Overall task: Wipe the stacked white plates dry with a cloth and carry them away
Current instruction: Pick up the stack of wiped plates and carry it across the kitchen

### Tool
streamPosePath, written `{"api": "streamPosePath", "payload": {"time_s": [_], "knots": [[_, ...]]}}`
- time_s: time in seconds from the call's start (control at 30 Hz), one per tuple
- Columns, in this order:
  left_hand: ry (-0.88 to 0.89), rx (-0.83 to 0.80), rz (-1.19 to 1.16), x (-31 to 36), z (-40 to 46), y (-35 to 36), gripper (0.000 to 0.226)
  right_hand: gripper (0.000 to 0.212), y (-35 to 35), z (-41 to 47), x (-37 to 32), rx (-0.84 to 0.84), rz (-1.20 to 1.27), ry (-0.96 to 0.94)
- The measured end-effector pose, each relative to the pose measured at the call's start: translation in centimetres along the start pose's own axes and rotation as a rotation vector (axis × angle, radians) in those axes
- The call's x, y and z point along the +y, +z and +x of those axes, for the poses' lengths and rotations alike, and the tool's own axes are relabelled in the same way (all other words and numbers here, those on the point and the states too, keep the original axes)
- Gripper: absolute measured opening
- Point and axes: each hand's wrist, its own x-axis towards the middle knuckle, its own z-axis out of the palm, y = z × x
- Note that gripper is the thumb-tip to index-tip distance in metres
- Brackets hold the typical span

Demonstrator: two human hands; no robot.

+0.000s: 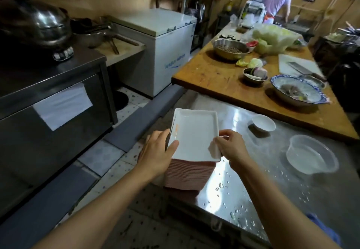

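Now we're standing at the steel table, water beaded across it, with the wooden prep table behind. Right at the steel table's near-left corner sits the stack of white plates, rectangular, tall, its sides showing pinkish. We've got both hands on the top plate: our left hand grips its left edge, thumb curled over the rim, and our right hand pinches the near-right corner. No cloth in sight from here. To do this well, we'd judge, lift that top plate straight up and level, keep the stack from sliding off the corner, then wipe rim to centre. Off right, a clear plastic bowl and a small white bowl stand well apart.
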Motion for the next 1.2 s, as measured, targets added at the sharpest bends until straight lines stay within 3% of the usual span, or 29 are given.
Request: {"api": "streamPosePath", "payload": {"time_s": [0.13,0.4,0.5,0.57,0.63,0.77,0.87,0.93,1.2], "knots": [[-0.022,-0.086,-0.072,-0.6,0.8,0.9,0.049,0.019,0.5,-0.2,0.7,0.067,-0.158,-0.086],[-0.02,-0.03,-0.186,-1.1,0.5,2.3,0.056,0.029,1.3,0.4,2.1,0.108,-0.398,-0.207],[-0.094,-0.064,-0.27,-1.6,0.8,2.5,0.056,0.037,1.7,0.4,2.9,0.136,-0.29,-0.139],[-0.216,-0.076,-0.472,-1.8,1.4,2.2,0.06,0.036,1.5,0.2,3.4,0.119,-0.142,-0.074],[-0.339,-0.105,-0.725,-1.7,2.1,2.2,0.058,0.037,1.0,0.2,4.2,0.022,0.039,0.026],[-0.498,-0.235,-1.069,-2.1,3.1,3.2,0.058,0.067,0.9,0.5,5.7,-0.251,0.252,0.228],[-0.445,-0.34,-1.171,-2.0,3.2,3.8,0.064,0.08,1.9,0.8,6.2,-0.399,0.421,0.202],[-0.391,-0.412,-1.251,-1.7,3.2,4.0,0.064,0.075,2.4,1.1,6.2,-0.46,0.544,0.161],[-0.286,-0.43,-1.382,-2.4,3.5,5.4,0.059,0.059,3.4,1.8,6.3,-0.428,0.647,0.182]]}}
